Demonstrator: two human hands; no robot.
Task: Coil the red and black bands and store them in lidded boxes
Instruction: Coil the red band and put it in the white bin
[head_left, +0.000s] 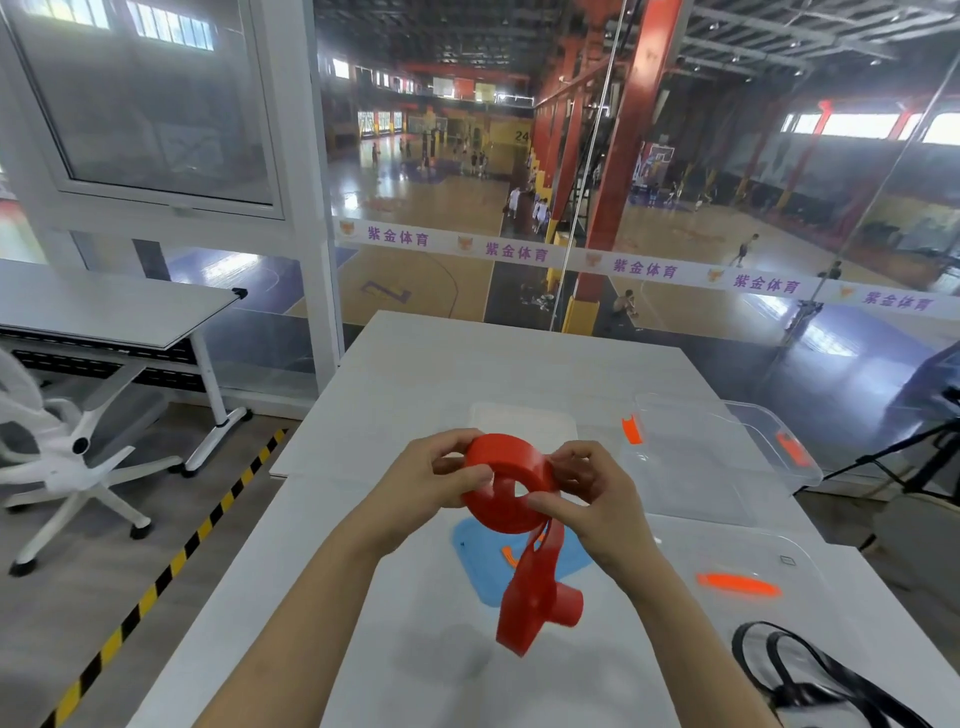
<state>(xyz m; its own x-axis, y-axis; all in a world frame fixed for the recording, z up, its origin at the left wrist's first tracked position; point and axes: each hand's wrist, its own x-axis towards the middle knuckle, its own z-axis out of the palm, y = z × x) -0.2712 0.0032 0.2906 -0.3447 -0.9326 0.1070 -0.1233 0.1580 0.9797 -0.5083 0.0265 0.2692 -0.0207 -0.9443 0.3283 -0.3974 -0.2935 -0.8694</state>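
A red band, mostly wound into a thick coil, is held up above the white table. My left hand grips the coil's left side, thumb across its face. My right hand pinches the coil's right side where the loose strip leaves it. The free tail hangs down in a twisted loop over a blue lid. A black band lies loose at the table's lower right. A clear box with orange latches stands open at the right.
A clear lid with an orange latch lies near the right edge. A flat clear lid rests beyond my hands. A white office chair and a second table stand left; a tripod stands right. Glass wall ahead.
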